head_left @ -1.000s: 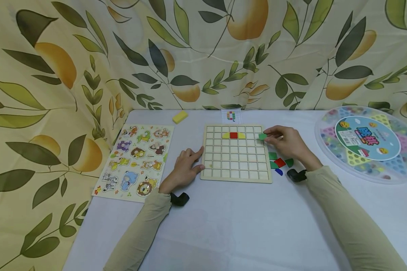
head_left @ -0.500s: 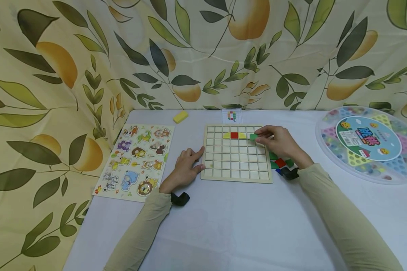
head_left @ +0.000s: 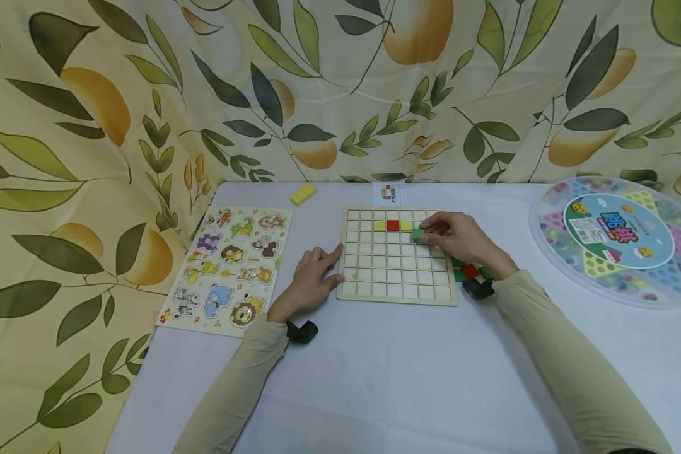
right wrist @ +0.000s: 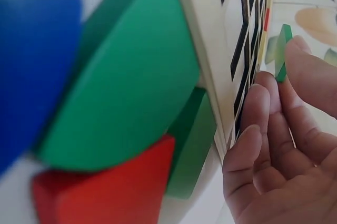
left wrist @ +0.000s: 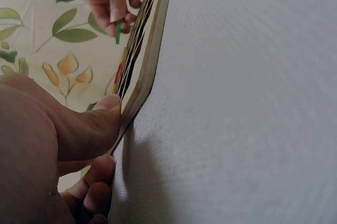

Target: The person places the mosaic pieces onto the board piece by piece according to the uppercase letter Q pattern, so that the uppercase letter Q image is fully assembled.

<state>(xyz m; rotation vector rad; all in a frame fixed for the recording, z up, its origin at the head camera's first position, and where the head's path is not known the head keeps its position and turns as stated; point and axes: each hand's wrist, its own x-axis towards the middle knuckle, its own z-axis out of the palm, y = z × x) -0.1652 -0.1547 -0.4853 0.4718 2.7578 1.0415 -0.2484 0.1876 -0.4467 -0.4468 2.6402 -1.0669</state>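
A wooden grid board (head_left: 396, 301) lies on the white table. In one of its upper rows sit a red square tile (head_left: 393, 225) and a yellow tile (head_left: 379, 225) on its left; another yellow tile (head_left: 406, 225) flanks it on the right. My right hand (head_left: 459, 238) pinches a green square tile (head_left: 417, 235) between thumb and fingers over the board, just right of that row; the right wrist view shows this green tile (right wrist: 284, 52) tilted on edge. With thumb and index finger, my left hand (head_left: 311, 277) touches the board's left edge. Its thumb (left wrist: 97, 126) presses that edge in the left wrist view.
Right of the board lie loose tiles, including a red one (head_left: 470, 271) and a blue one (right wrist: 37, 71). A small pattern card (head_left: 398, 194) stands behind it. An animal puzzle board (head_left: 221, 271), a yellow block (head_left: 303, 195) and a round plastic game box (head_left: 618, 239) lie around.
My right hand has carried the green tile leftward from the board's right edge to beside the right yellow tile. My left hand has stayed at the left edge.
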